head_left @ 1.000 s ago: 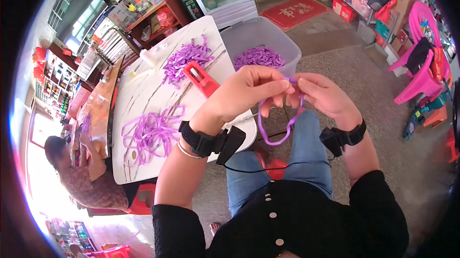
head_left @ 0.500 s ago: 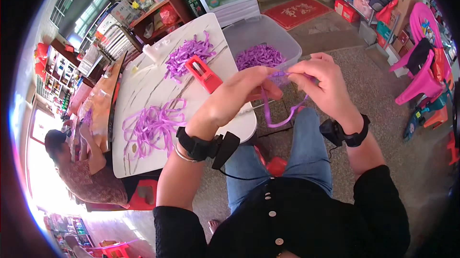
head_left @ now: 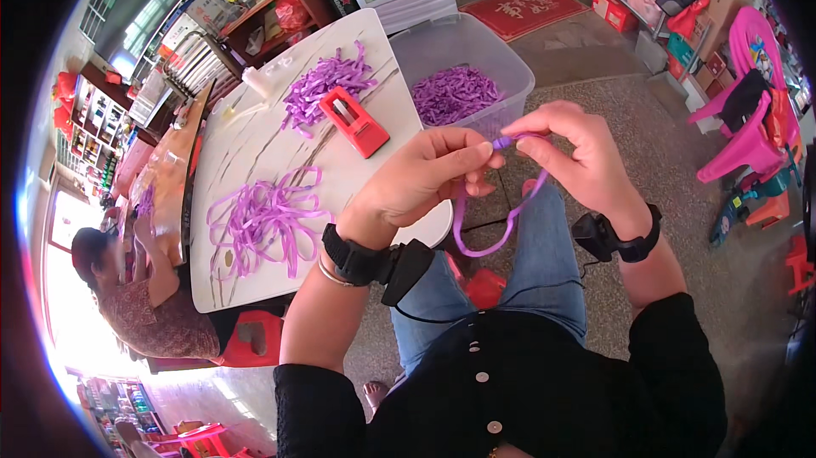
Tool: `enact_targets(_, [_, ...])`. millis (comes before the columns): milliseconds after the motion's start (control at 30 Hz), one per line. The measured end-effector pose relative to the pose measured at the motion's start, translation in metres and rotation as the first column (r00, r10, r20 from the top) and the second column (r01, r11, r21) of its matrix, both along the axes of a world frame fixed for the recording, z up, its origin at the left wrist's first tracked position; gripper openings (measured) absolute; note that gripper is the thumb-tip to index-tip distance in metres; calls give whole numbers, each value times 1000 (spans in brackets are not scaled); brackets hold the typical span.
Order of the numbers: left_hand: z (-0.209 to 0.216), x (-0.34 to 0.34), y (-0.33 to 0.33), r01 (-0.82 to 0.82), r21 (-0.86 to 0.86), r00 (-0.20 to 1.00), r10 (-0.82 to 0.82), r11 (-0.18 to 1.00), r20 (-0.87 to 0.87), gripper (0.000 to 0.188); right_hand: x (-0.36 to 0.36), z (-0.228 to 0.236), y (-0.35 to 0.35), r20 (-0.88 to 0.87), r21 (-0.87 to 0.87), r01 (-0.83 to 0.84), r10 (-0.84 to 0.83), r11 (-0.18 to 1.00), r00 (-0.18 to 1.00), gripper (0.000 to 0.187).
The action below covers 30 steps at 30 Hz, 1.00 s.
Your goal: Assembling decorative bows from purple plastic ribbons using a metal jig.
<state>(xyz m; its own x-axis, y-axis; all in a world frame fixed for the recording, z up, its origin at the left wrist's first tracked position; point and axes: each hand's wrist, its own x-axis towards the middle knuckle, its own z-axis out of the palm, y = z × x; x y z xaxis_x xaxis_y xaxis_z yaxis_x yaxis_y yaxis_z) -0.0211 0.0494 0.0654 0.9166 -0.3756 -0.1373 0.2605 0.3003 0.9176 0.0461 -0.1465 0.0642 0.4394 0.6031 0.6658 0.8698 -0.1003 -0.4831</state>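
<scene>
A purple ribbon [head_left: 490, 251] hangs in a loop between my two hands, above my lap. My left hand [head_left: 433, 167] is closed, pinching one part of it between thumb and fingers. My right hand [head_left: 571, 152] pinches the strap close by, where a small darker purple bunched piece [head_left: 503, 143] shows between the fingertips. To the left on the white marbled table [head_left: 246, 152] lie a tangle of long purple ribbons [head_left: 268, 220], a pile of short folded purple pieces [head_left: 327, 84] and a red tape dispenser [head_left: 354, 122].
Beyond my hands a clear plastic bin [head_left: 510, 59] holds many purple folded pieces [head_left: 456, 97]. Another person [head_left: 144, 288] sits at the left by a wooden table [head_left: 174, 178]. Pink plastic chairs [head_left: 739, 135] stand at the right, a red mat [head_left: 527, 9] farther back.
My hands have come slightly lower with the ribbon, and its hanging loop has swung down and left. The fingers still pinch it. The view has shifted slightly.
</scene>
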Motion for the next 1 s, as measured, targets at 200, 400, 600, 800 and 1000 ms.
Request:
enact_targets(200, [-6, 6, 5, -14, -2, 1000, 14, 1000, 7, 11, -7, -8, 8, -649, 226, -154, 267, 962, 713, 15])
enact_targets(400, [-15, 1, 4, -202, 97, 976, 192, 975, 103, 12, -6, -17, 29, -737, 367, -74, 338, 927, 586, 14])
enact_targets(600, [-19, -5, 5, -315, 144, 936, 282, 938, 211, 15, -5, -23, 40, -762, 387, -81, 368, 919, 532, 15])
enact_targets(800, [-25, -7, 4, -406, 88, 882, 365, 910, 299, 14, -3, -33, 45, -848, 400, -57, 392, 915, 357, 16])
enact_targets(1000, [-27, -13, 9, -368, 32, 900, 347, 929, 264, 10, -9, -25, 48, -721, 264, -58, 237, 963, 652, 13])
